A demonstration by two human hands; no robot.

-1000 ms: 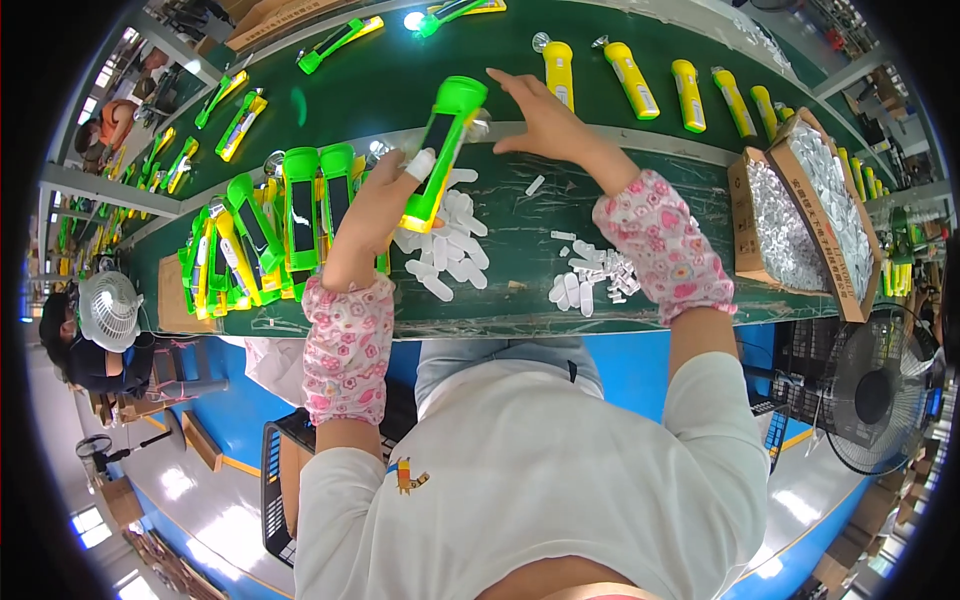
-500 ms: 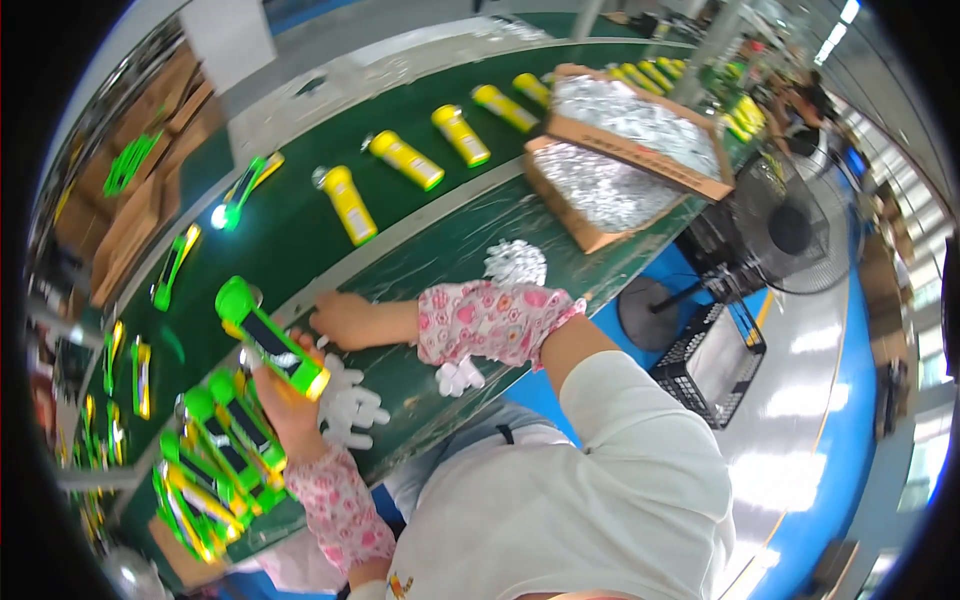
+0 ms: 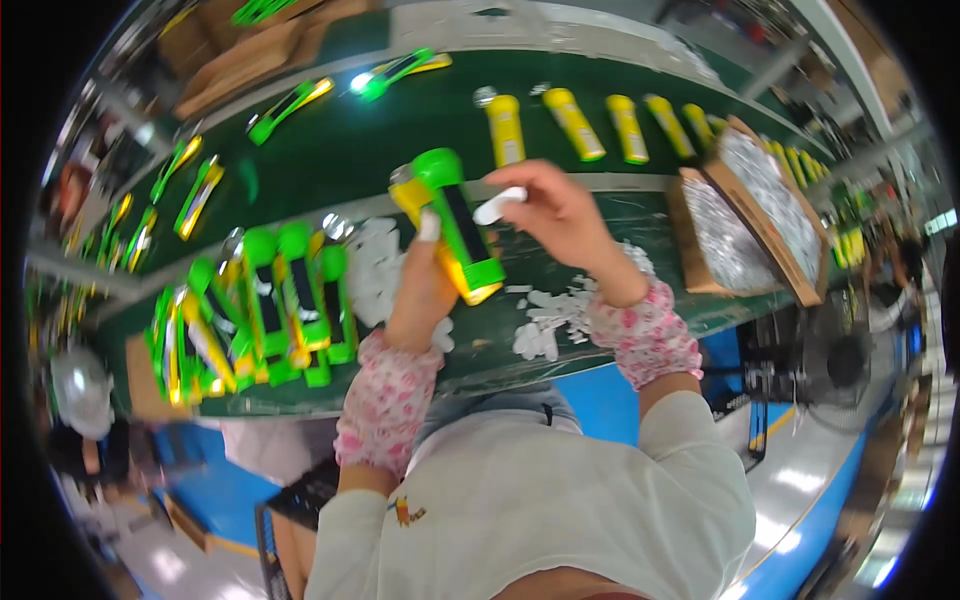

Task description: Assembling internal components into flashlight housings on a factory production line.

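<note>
At centre frame, the left grip [image 3: 422, 288] holds a green-yellow flashlight [image 3: 462, 222]; the right grip [image 3: 556, 215] pinches an apparently flat white piece [image 3: 497, 207].

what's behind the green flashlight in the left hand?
Behind the green flashlight, a yellow body shows along its left edge, gripped by the left hand. The yellow body's middle and far side are covered.
</note>
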